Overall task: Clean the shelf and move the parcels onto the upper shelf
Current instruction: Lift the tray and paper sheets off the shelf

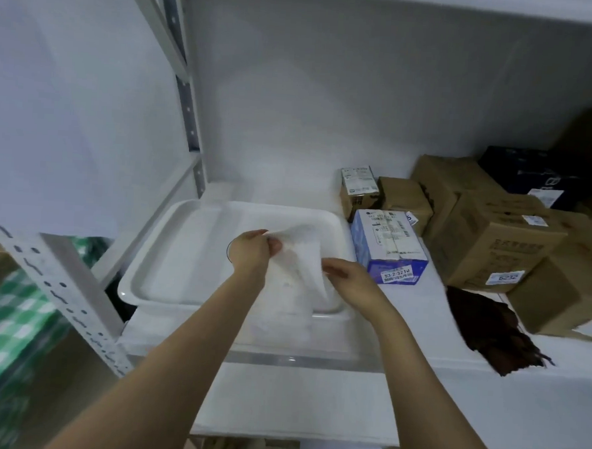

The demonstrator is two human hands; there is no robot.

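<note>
Item, far left: green checked material (8, 312) beyond the perforated upright post (64, 291).
Item: white tray (156, 251), on the left end of the shelf (419, 333), its near rim set back from the shelf's front edge.
Item: your left hand (252, 249), over the tray, fingers curled, pinching the upper corner of the white cloth (303, 252).
Item: the white cloth, stretched slantwise between your hands above the tray.
Item: your right hand (350, 278), fingers closed on the cloth's lower edge, just beside the blue-and-white parcel (389, 250).
Item: that parcel, close against the tray's right rim; behind it a small labelled box (358, 190) and a brown box (405, 199), side by side.
Item: large cardboard boxes (492, 241), stacked toward the right, with a dark box (523, 174) behind them.
Item: dark brown rag (488, 330), lying at the shelf's front edge.
Open room: bare shelf surface between the tray and the rag, and behind the tray to the back wall.
</note>
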